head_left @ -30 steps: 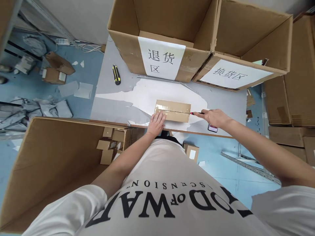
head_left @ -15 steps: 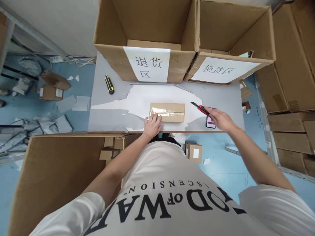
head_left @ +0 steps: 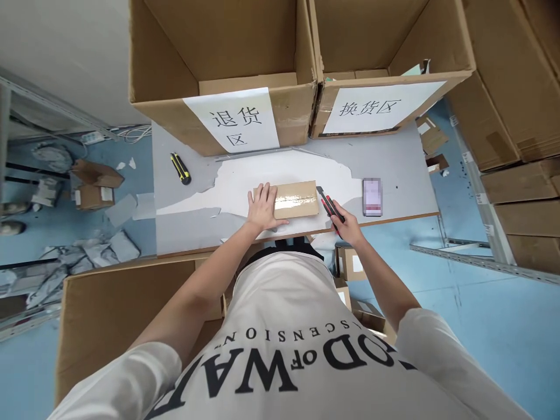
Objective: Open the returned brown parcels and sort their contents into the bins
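A small taped cardboard box [head_left: 296, 199] lies on the table, with clear tape shining along its top. My left hand [head_left: 261, 207] grips its left end, fingers over the top and thumb along the near side. In my right hand [head_left: 349, 226] is a red and black utility knife [head_left: 331, 209], with the fingers closed around its handle. The knife's tip points up and left, close beside the box's right end; whether it touches cannot be told.
Two large open cartons with paper signs, a left carton [head_left: 294, 116] and a right carton [head_left: 455, 87], stand behind. A yellow and black utility knife [head_left: 181, 168] lies left, a phone [head_left: 372, 197] right. Another big carton [head_left: 131, 315] stands below the table's front left edge [head_left: 184, 252].
My right hand has brought the red and black knife left from over the phone to the box's right end. My left hand has shifted further onto the box's left end. The view has turned slightly.
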Action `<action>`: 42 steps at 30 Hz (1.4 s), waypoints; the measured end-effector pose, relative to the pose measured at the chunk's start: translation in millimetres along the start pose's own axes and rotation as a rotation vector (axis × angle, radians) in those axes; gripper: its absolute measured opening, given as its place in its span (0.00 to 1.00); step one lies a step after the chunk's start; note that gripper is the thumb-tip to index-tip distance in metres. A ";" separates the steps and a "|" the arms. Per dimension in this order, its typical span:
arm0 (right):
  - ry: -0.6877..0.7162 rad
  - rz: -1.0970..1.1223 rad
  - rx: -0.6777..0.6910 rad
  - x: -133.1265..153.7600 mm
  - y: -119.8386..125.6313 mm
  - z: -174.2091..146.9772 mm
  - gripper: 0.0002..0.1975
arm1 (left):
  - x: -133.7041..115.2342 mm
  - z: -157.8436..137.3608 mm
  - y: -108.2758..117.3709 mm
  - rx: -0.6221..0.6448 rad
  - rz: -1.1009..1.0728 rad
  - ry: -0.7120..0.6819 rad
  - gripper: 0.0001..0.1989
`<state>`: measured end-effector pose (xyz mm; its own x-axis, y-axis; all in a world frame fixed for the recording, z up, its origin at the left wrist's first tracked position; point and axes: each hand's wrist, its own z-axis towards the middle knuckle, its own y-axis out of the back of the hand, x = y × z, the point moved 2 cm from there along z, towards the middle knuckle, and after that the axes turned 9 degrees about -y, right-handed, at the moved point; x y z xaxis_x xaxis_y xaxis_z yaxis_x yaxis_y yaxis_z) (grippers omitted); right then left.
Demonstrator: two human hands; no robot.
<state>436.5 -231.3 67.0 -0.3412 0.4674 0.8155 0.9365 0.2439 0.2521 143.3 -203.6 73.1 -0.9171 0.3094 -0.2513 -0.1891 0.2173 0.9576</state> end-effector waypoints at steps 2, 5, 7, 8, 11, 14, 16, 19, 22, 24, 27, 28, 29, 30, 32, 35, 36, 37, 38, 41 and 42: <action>-0.008 -0.038 0.021 3.7 6.3 -1.8 0.36 | -0.8 -1.0 -1.0 -0.031 -0.020 0.001 0.60; -0.034 -0.116 0.048 11.0 17.1 -4.6 0.34 | -2.0 -1.7 -2.0 -0.057 -0.037 0.007 0.59; -0.045 -0.144 0.076 15.0 23.6 -5.8 0.34 | -2.6 -2.0 -2.3 -0.063 -0.039 0.014 0.59; -0.046 -0.154 0.093 16.2 26.5 -6.1 0.34 | -2.9 -2.2 -2.3 -0.064 -0.038 0.016 0.59; -0.046 -0.181 0.143 16.3 34.1 -6.7 0.34 | -4.5 -2.7 -1.0 -0.071 -0.036 0.019 0.59; -0.028 -0.180 0.167 11.3 37.2 -10.5 0.34 | -6.6 -2.6 1.9 -0.067 -0.039 0.030 0.59; -0.034 -0.165 0.196 5.7 34.5 -16.2 0.33 | -7.5 -2.2 3.5 -0.060 -0.049 0.040 0.59; -0.101 -0.154 0.244 -4.7 26.0 -27.0 0.31 | -7.1 -1.6 3.9 -0.054 -0.076 0.045 0.59; -0.140 -0.140 0.224 -14.5 23.0 -35.5 0.31 | -4.6 -0.9 2.3 -0.057 -0.111 0.045 0.59; -0.131 -0.098 0.200 -20.0 27.0 -39.1 0.31 | -2.4 0.1 1.6 -0.065 -0.142 0.043 0.61; -0.102 0.077 0.083 -25.7 35.9 -39.9 0.35 | 2.5 2.4 1.9 -0.076 -0.215 0.012 0.64; -0.094 0.162 0.021 -26.3 36.4 -38.5 0.36 | 5.5 3.4 2.1 -0.080 -0.253 -0.007 0.63; -0.086 0.253 -0.041 -25.9 34.3 -36.3 0.34 | 9.7 4.4 2.4 -0.090 -0.301 -0.023 0.61; -0.080 0.345 -0.092 -24.5 29.2 -33.1 0.32 | 15.6 5.5 2.8 -0.115 -0.358 -0.026 0.57; -0.082 0.514 -0.136 -19.3 10.1 -25.2 0.24 | 32.8 7.6 3.3 -0.211 -0.482 0.027 0.45; -0.108 0.721 -0.094 -10.2 -26.9 -13.6 0.20 | 65.5 10.1 0.7 -0.329 -0.740 0.215 0.32; -0.119 0.768 -0.073 -8.4 -37.4 -11.0 0.20 | 74.9 10.8 -1.6 -0.309 -0.868 0.274 0.30; -0.130 0.801 -0.058 -7.8 -45.9 -9.1 0.19 | 82.3 11.3 -4.1 -0.260 -1.009 0.322 0.28; -0.138 0.823 -0.050 -8.3 -52.2 -7.8 0.19 | 87.6 11.6 -6.4 -0.202 -1.145 0.357 0.28; -0.145 0.856 -0.052 -14.1 -60.0 -5.4 0.17 | 93.9 11.4 -9.1 -0.121 -1.394 0.406 0.26; -0.142 0.861 -0.054 -16.2 -59.9 -4.1 0.17 | 94.4 11.0 -9.0 -0.134 -1.423 0.417 0.26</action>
<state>386.2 -257.0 40.8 0.4832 0.5732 0.6618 0.8746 -0.2816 -0.3947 62.3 -166.1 39.2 0.0325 -0.3696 -0.9286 -0.9992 0.0107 -0.0392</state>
